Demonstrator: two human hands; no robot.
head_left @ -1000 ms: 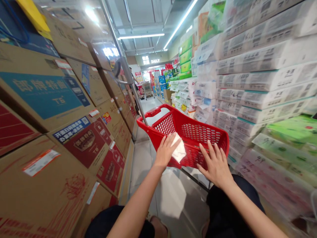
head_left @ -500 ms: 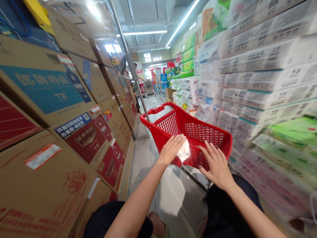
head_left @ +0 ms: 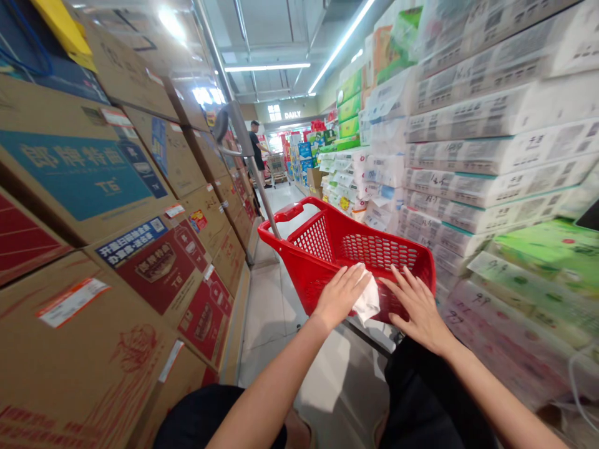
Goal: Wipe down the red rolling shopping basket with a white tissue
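Observation:
A red plastic shopping basket cart (head_left: 313,234) with perforated walls stands in front of my knees. My left hand (head_left: 340,293) presses a white cloth (head_left: 367,297) against its near wall, the fingers laid over the cloth near the rim. The cloth's lower end hangs free toward my right hand. Spread fingers of my right hand (head_left: 418,310) rest at the near rim, to the right of the cloth, with nothing held. The basket's inside shows nothing in it where I can see. Part of the near wall is hidden behind both hands.
Stacked cardboard cartons (head_left: 84,262) line the left side, with a metal pole (head_left: 243,125) beside them. Packs of tissue (head_left: 458,143) pile up on the right. Farther down the aisle a person (head_left: 256,149) stands by a wire trolley (head_left: 277,167).
My left hand has slid with the cloth to the right and slightly down along the basket's near rim. My right hand stays spread. The distant person has come more into view.

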